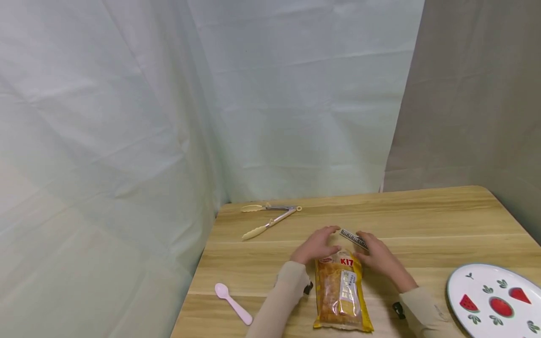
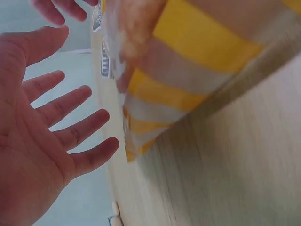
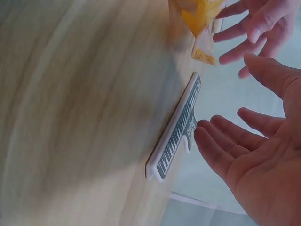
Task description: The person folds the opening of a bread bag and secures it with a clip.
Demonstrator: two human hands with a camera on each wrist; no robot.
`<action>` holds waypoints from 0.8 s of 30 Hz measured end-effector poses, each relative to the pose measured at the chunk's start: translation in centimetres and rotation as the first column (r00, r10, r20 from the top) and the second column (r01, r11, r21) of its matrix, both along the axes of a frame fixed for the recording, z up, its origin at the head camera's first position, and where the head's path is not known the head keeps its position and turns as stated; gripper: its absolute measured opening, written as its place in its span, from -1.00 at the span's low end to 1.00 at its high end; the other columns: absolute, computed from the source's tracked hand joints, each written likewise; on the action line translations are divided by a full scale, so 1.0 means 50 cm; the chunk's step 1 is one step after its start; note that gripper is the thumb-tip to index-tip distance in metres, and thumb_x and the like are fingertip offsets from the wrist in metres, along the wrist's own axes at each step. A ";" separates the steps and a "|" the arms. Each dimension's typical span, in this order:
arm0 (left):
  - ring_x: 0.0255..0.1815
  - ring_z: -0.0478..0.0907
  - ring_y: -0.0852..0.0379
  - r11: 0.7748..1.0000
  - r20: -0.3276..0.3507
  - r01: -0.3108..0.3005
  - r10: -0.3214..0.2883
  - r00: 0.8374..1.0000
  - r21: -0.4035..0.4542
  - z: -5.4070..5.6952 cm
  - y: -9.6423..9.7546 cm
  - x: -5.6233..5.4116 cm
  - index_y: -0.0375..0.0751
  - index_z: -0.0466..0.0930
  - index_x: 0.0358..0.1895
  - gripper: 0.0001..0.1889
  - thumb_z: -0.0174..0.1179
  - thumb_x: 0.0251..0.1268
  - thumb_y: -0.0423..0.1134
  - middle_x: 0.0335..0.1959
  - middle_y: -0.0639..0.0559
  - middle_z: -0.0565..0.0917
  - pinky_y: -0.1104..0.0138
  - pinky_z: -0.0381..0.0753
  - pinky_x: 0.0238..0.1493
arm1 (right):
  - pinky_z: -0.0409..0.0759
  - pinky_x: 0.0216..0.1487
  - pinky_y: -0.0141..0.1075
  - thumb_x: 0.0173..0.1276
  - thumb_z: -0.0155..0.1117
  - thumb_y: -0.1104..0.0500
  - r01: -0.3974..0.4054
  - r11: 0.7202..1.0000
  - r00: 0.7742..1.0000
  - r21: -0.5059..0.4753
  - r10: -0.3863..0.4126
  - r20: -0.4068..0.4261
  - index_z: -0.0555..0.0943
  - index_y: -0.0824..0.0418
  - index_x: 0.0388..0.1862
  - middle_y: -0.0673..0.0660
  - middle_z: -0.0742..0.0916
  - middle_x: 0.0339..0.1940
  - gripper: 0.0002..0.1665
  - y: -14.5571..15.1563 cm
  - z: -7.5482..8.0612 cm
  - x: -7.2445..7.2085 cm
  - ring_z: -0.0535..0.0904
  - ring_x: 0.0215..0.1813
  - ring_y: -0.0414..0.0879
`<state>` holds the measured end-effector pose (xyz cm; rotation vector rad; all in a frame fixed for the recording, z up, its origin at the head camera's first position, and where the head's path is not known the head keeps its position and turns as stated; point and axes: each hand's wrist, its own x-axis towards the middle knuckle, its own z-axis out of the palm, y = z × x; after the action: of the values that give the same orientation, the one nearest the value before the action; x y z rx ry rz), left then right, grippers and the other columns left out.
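Note:
A bread package (image 1: pixel 329 286) with clear film and yellow edges lies on the wooden table between the two forearms. Just beyond its top end is a clip (image 3: pixel 175 129) patterned like a piano keyboard. The left hand (image 1: pixel 314 245) hovers by the upper left corner of the package; in the left wrist view its fingers (image 2: pixel 70 110) are spread, with an empty palm. On the other side, the right hand (image 1: pixel 382 260) is close to the clip's right end. The right wrist view shows its fingers (image 3: pixel 230 141) loosely extended, holding nothing.
Tongs with cream tips (image 1: pixel 255 232) lie spread at the back left of the table (image 1: pixel 422 216). A pink spoon (image 1: pixel 234 303) is at the front left. To the right sits a white plate (image 1: pixel 475 277) printed with watermelons. Pale curtains (image 1: pixel 304 94) hang behind the table.

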<state>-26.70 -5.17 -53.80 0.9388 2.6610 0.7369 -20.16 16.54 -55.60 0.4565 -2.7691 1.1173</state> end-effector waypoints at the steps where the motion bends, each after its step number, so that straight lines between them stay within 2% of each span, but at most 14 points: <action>1: 0.39 0.42 0.02 1.000 -0.002 0.010 -0.010 1.000 0.003 -0.002 0.003 -0.001 -0.16 0.34 0.48 -0.39 0.27 0.43 -0.12 0.41 -0.08 0.47 0.22 0.38 0.36 | 0.49 0.13 0.30 0.26 0.46 0.31 -0.003 1.000 1.000 -0.002 0.003 -0.004 0.39 0.58 0.30 0.58 0.55 0.16 -0.28 -0.001 -0.002 -0.001 0.53 0.14 0.47; 5: 0.31 0.49 0.03 0.999 0.006 0.039 -0.039 0.999 0.005 -0.006 0.014 -0.001 -0.19 0.36 0.46 -0.40 0.27 0.43 -0.16 0.33 -0.12 0.54 0.26 0.44 0.29 | 0.51 0.12 0.28 0.21 0.47 0.36 -0.020 1.000 1.000 -0.021 0.020 -0.013 0.43 0.57 0.25 0.54 0.60 0.11 -0.32 -0.007 -0.007 0.000 0.55 0.12 0.44; 10: 0.20 0.54 0.08 1.000 0.071 0.018 -0.019 0.997 0.010 -0.009 0.026 0.003 -0.12 0.43 0.41 -0.45 0.29 0.39 -0.22 0.24 -0.08 0.60 0.32 0.53 0.14 | 0.53 0.09 0.25 0.18 0.45 0.42 -0.051 0.998 0.998 -0.047 0.052 0.024 0.46 0.55 0.22 0.49 0.64 0.04 -0.37 -0.016 -0.008 0.005 0.57 0.09 0.40; 16: 0.03 0.55 0.20 1.000 0.139 -0.020 0.017 0.990 0.020 -0.012 0.037 0.006 -0.03 0.55 0.28 -0.56 0.31 0.34 -0.29 0.09 0.05 0.65 0.35 0.56 0.02 | 0.61 0.00 0.15 0.16 0.41 0.46 -0.038 0.997 0.993 -0.072 0.046 0.113 0.45 0.53 0.25 0.35 0.68 -0.09 -0.34 -0.024 -0.016 0.005 0.62 -0.04 0.24; 20: -0.01 0.56 0.24 1.000 0.130 -0.011 0.011 0.991 0.003 -0.015 0.041 0.007 -0.06 0.59 0.24 -0.56 0.31 0.28 -0.36 0.05 0.09 0.67 0.39 0.56 -0.01 | 0.64 -0.11 0.03 0.14 0.37 0.48 -0.052 0.996 0.988 -0.072 0.062 0.141 0.48 0.53 0.20 0.20 0.70 -0.25 -0.40 -0.030 -0.025 0.002 0.63 -0.19 0.08; 24: -0.02 0.57 0.28 1.000 0.110 -0.004 0.006 0.994 -0.018 -0.017 0.044 0.007 -0.07 0.61 0.22 -0.56 0.31 0.26 -0.38 0.03 0.12 0.69 0.41 0.55 0.00 | 0.63 -0.12 0.03 0.12 0.36 0.48 -0.047 0.997 0.989 -0.056 0.054 0.139 0.52 0.51 0.14 0.16 0.71 -0.30 -0.45 -0.033 -0.030 0.002 0.63 -0.22 0.05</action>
<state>-26.32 -2.97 -54.64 0.8617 2.5709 0.7424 -20.07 14.88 -57.10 0.4615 -2.8543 1.2773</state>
